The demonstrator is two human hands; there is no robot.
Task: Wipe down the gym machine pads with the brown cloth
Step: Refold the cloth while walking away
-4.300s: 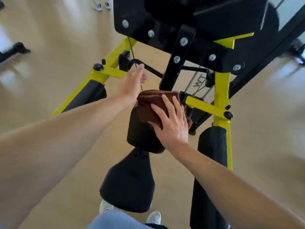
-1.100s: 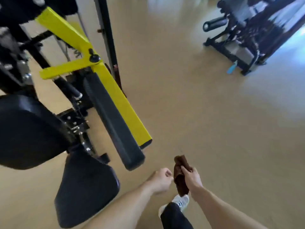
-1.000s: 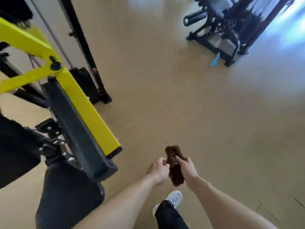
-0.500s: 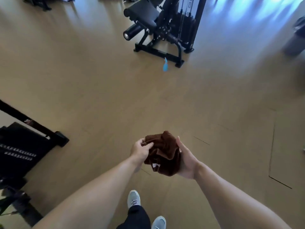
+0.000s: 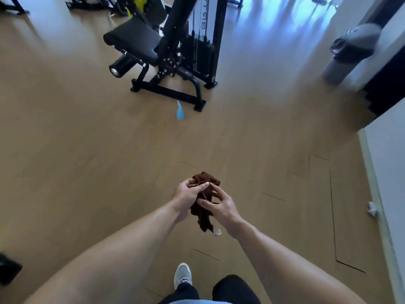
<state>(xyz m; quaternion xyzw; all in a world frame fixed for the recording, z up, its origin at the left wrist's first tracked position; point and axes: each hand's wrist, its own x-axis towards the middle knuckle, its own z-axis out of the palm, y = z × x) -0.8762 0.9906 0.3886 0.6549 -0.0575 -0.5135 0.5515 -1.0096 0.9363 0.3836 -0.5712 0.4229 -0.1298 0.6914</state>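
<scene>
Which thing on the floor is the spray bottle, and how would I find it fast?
Look ahead to the black gym machine with the padded seat. The spray bottle stands on the wooden floor just in front of the machine's base bar. It is the only light blue thing there, small beside all that black metal.

brown cloth [image 5: 205, 199] middle hidden by both hands; small white tag [image 5: 217, 232] unreadable; grey bin [image 5: 348, 51] blurred; weight machine [image 5: 175, 47] top cropped.
</scene>
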